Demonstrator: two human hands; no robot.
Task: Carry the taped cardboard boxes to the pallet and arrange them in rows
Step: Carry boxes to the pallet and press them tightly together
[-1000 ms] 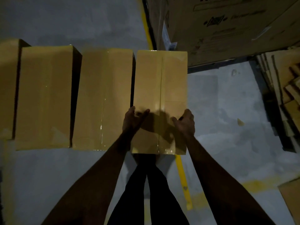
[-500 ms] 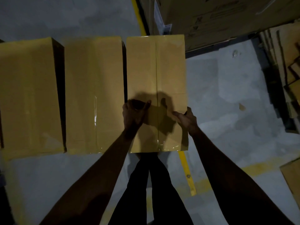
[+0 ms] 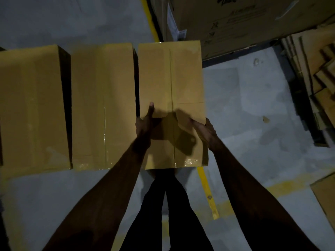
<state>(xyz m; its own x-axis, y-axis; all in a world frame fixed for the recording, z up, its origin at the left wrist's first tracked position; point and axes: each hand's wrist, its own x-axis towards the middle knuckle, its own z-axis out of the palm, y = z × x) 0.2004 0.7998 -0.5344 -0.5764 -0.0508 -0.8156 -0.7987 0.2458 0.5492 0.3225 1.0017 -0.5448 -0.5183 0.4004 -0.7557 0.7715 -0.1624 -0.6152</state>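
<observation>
Three taped brown cardboard boxes stand side by side on the grey floor. My hands hold the rightmost box [image 3: 170, 75], which has clear tape along its middle seam. My left hand [image 3: 144, 124] grips its left edge, thumb stretched along the top and fingers hidden in the gap beside the middle box [image 3: 103, 105]. My right hand [image 3: 204, 130] grips its right edge, thumb on top and fingers over the side. The left box [image 3: 30, 105] stands apart from both hands. No pallet shows in view.
Large printed cartons [image 3: 226, 20] rise just behind the held box. A pile of flattened cardboard [image 3: 311, 87] lies at the right, with another sheet [image 3: 326, 196] at the lower right. A yellow floor line [image 3: 206, 189] runs beside my legs [image 3: 168, 205].
Both hands have slid from the top of the rightmost box out to its side edges. My left thumb now stretches forward along the top. The boxes stay in their row.
</observation>
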